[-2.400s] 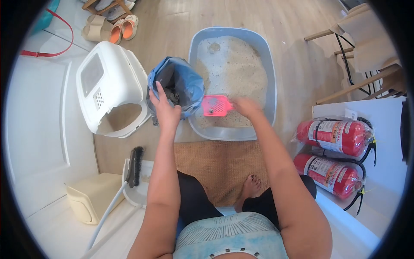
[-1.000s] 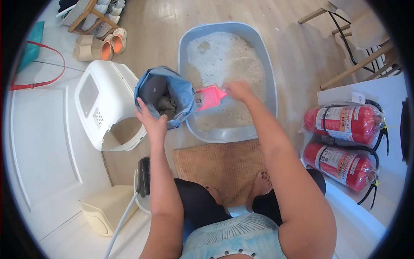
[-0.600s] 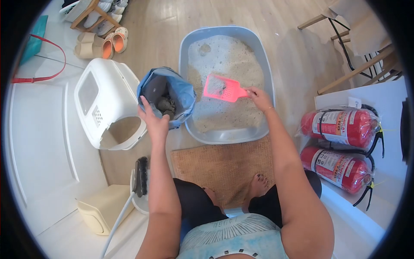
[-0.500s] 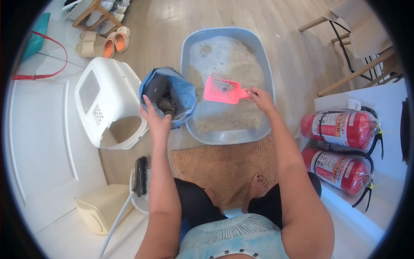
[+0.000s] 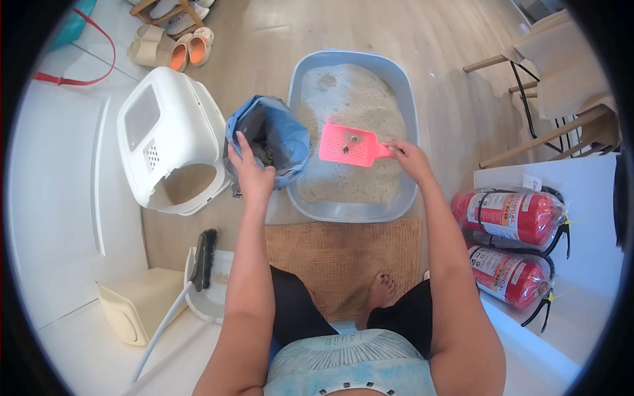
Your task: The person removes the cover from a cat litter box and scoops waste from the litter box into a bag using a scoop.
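My right hand [image 5: 410, 160] is closed around the handle of a pink slotted litter scoop [image 5: 335, 150], held above the litter box. A few small clumps [image 5: 350, 141] lie in the scoop. My left hand [image 5: 252, 170] grips the near rim of a blue bag [image 5: 290, 140], whose mouth faces up and shows dark grey clumps inside. The bag is left of the scoop, beside the box's left edge. Below the scoop, the grey-blue litter box [image 5: 414, 119] holds sandy litter [image 5: 356, 92], with one darker patch near the far end.
A white litter box hood [image 5: 139, 165] stands left of the bag. A brush [image 5: 203, 261], a dustpan [image 5: 218, 300] and a cream bin [image 5: 132, 310] are at lower left. Two red fire extinguishers [image 5: 512, 214] lie at right, below a chair [image 5: 561, 59]. A brown mat [image 5: 337, 257] lies before the box.
The scoop has levelled, and the fine litter seen in it has gone, leaving small clumps. The bag remains in my left hand. The whole view has shifted slightly.
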Motion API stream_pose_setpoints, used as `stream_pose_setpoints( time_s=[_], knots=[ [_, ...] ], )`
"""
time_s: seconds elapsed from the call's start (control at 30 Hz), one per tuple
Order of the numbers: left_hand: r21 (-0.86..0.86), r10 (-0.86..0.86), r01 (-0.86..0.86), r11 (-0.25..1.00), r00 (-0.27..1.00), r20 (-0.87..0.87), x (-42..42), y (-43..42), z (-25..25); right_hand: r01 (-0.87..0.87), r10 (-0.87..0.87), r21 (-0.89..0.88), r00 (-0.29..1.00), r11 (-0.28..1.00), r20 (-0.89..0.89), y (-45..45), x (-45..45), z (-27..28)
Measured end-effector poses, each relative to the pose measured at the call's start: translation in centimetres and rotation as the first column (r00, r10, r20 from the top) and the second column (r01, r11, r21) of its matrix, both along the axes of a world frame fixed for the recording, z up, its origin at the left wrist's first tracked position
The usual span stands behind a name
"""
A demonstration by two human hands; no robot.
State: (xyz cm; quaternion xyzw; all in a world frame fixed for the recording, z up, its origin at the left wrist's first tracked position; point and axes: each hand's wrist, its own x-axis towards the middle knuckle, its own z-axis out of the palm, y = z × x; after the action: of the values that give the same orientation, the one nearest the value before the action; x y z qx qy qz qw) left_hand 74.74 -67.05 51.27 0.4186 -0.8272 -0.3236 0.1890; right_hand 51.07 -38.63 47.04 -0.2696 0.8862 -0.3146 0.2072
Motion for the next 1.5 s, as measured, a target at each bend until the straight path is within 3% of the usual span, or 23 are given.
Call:
stream_pose_setpoints(
  time_s=[0.07, 0.2, 0.27, 0.47, 0.6, 0.67, 0.8, 0.87, 0.9, 1.0, 1.07, 1.1, 1.17, 1.27, 1.33, 1.4, 1.47, 1.5],
  knots=[
    [0.022, 0.012, -0.012, 1.000, 1.000, 0.009, 0.1, 0.2, 0.2, 0.084, -0.084, -0.011, 0.996, 0.996, 0.028, -0.1, 0.4, 1.5],
    [0.039, 0.008, -0.008, 0.999, 1.000, -0.008, -0.1, 0.2, 0.5, 0.036, -0.036, 0.014, 0.999, 0.999, 0.016, 0.3, 0.3, 2.2],
    [0.037, 0.007, -0.006, 0.999, 1.000, -0.027, 0.0, 0.2, 0.4, 0.132, -0.131, -0.047, 0.991, 0.990, 0.036, 0.3, 0.0, 2.1],
    [0.003, -0.007, 0.007, 1.000, 1.000, -0.031, 0.1, 0.1, 0.4, 0.006, -0.005, 0.002, 0.993, 1.000, -0.121, 0.0, -0.3, 2.1],
    [0.033, 0.001, -0.001, 0.999, 1.000, -0.010, 0.1, 0.3, 0.7, 0.089, -0.090, -0.016, 0.995, 0.996, -0.036, -0.2, -0.4, 2.4],
    [0.037, -0.002, 0.002, 0.999, 1.000, -0.007, 0.2, 0.2, 0.5, 0.003, 0.012, 0.096, 0.987, 0.995, -0.158, -0.7, 0.5, 3.9],
    [0.051, -0.025, 0.025, 0.998, 1.000, -0.002, 0.3, 0.0, 0.4, -0.010, 0.017, 0.039, 0.983, 0.999, -0.182, -2.0, 0.6, 4.9],
    [0.085, -0.018, 0.017, 0.996, 1.000, 0.016, 0.2, 0.0, 0.4, -0.095, 0.110, 0.060, 0.929, 0.994, -0.353, -5.0, 2.6, 9.4],
    [0.065, -0.016, 0.016, 0.998, 1.000, 0.004, 0.2, 0.0, 0.1, -0.147, 0.204, 0.153, 0.853, 0.977, -0.481, -6.7, 4.1, 11.5],
    [0.048, -0.018, 0.018, 0.999, 1.000, -0.010, 0.0, -0.1, -0.1, -0.272, 0.407, 0.307, 0.508, 0.912, -0.760, -11.7, 8.6, 15.1],
    [0.053, -0.017, 0.018, 0.998, 1.000, -0.009, -0.1, -0.1, -0.2, -0.357, 0.422, 0.289, 0.383, 0.888, -0.822, -14.3, 10.9, 15.6],
    [0.057, -0.012, 0.013, 0.998, 1.000, -0.011, -0.1, 0.0, -0.1, -0.354, 0.423, 0.292, 0.386, 0.888, -0.820, -15.1, 11.6, 15.4],
    [0.059, -0.009, 0.010, 0.998, 1.000, -0.014, -0.2, -0.1, 0.1, -0.330, 0.500, 0.400, 0.320, 0.855, -0.804, -16.2, 12.1, 15.1],
    [0.072, -0.013, 0.016, 0.997, 0.999, -0.034, 0.1, -0.1, 0.2, -0.255, 0.381, 0.299, 0.394, 0.920, -0.836, -14.3, 10.3, 16.1],
    [0.057, -0.014, 0.015, 0.998, 1.000, -0.020, 0.2, -0.1, 0.2, -0.101, 0.375, 0.384, 0.540, 0.918, -0.754, -11.3, 7.8, 15.8],
    [0.041, -0.011, 0.011, 0.999, 1.000, -0.008, 0.2, -0.1, 0.3, -0.026, 0.346, 0.405, 0.571, 0.914, -0.745, -7.1, 5.1, 14.8],
    [0.025, -0.012, 0.012, 1.000, 1.000, -0.001, 0.0, -0.1, 0.4, 0.140, 0.471, 0.693, 0.638, 0.707, -0.609, -3.5, 3.3, 11.7],
    [0.018, -0.010, 0.010, 1.000, 1.000, 0.002, 0.0, -0.1, 0.3, 0.128, 0.513, 0.765, 0.672, 0.631, -0.535, -1.8, 3.0, 9.6]
  ],
)
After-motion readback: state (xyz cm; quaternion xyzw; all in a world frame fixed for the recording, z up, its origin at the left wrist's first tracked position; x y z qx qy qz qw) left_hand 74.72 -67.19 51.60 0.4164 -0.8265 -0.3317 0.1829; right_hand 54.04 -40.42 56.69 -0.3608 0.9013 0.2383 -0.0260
